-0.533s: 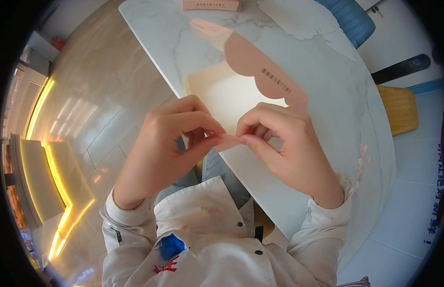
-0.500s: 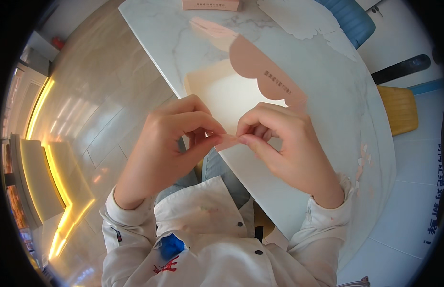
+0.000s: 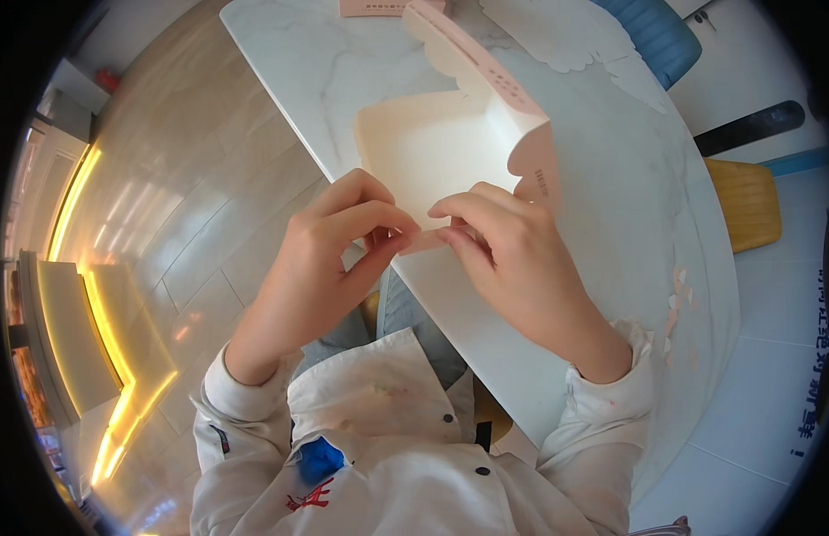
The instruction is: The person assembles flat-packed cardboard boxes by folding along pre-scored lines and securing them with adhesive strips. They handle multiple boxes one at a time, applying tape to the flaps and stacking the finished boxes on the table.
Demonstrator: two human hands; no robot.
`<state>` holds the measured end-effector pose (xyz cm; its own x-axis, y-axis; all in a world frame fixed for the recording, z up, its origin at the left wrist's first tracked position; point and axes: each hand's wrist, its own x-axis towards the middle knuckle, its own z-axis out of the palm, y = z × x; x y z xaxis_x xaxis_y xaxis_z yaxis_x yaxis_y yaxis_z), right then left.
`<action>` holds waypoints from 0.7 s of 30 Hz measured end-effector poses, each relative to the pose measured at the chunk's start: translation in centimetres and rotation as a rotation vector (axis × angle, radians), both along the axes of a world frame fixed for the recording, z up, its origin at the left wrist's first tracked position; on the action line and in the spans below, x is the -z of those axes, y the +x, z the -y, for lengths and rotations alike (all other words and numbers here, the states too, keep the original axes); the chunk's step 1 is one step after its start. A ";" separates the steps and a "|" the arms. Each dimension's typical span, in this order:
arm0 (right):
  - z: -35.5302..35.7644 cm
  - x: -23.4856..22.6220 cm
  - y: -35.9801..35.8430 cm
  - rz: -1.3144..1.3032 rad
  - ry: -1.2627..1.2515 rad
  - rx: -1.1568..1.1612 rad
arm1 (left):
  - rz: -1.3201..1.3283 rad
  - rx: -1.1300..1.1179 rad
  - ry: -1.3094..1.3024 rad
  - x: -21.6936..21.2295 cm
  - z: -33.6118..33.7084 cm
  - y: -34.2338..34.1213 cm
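Observation:
A partly folded cardboard box (image 3: 414, 147), pink outside and pale inside, lies over the table's near-left edge. One tall side with a scalloped flap (image 3: 486, 71) stands up along its far right. My left hand (image 3: 330, 255) pinches the narrow pink edge nearest me between thumb and fingers. Just to the right, my right hand (image 3: 513, 268) has its thumb against the same edge, with the index finger curled above it. The fingertips of both hands are close together. The box's near right corner is partly hidden behind my right hand.
The box rests on a white marbled table (image 3: 611, 295). At its far end lie a folded pink box (image 3: 374, 7) and flat white scalloped card sheets (image 3: 557, 40). Pink paper scraps (image 3: 676, 304) are scattered at the right. A blue chair (image 3: 651, 36) and a yellow chair (image 3: 745, 205) stand beyond.
The box has turned and its far right side stands more upright, showing more of the inside. Both hands have shifted slightly up and away; the right index finger has lifted a little.

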<state>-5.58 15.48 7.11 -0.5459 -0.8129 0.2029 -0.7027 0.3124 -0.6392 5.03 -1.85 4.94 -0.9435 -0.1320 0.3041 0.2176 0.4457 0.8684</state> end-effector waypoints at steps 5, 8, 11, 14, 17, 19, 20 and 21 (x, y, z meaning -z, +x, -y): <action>0.2 0.3 -0.1 0.013 -0.035 -0.005 | -0.001 -0.061 0.070 0.6 0.2 -0.2; 0.1 0.3 -0.1 0.051 -0.034 -0.018 | 0.014 -0.061 0.061 0.7 0.6 -0.2; 0.2 0.3 -0.1 0.056 -0.020 -0.026 | -0.014 -0.079 0.060 1.0 0.5 -0.2; 0.4 0.3 0.0 0.088 -0.018 -0.029 | -0.058 -0.105 0.039 1.5 0.3 -0.3; 0.4 0.4 -0.2 0.079 -0.018 -0.049 | -0.070 -0.095 -0.022 1.5 0.3 -0.3; 0.4 0.7 -0.3 0.064 0.000 -0.043 | -0.063 -0.066 -0.041 1.5 0.3 -0.2; 0.4 0.8 -0.3 0.061 0.018 -0.026 | -0.056 -0.045 -0.036 1.6 0.3 -0.2; 0.4 0.9 -0.2 0.058 0.035 -0.008 | -0.050 -0.024 -0.031 1.6 0.3 -0.2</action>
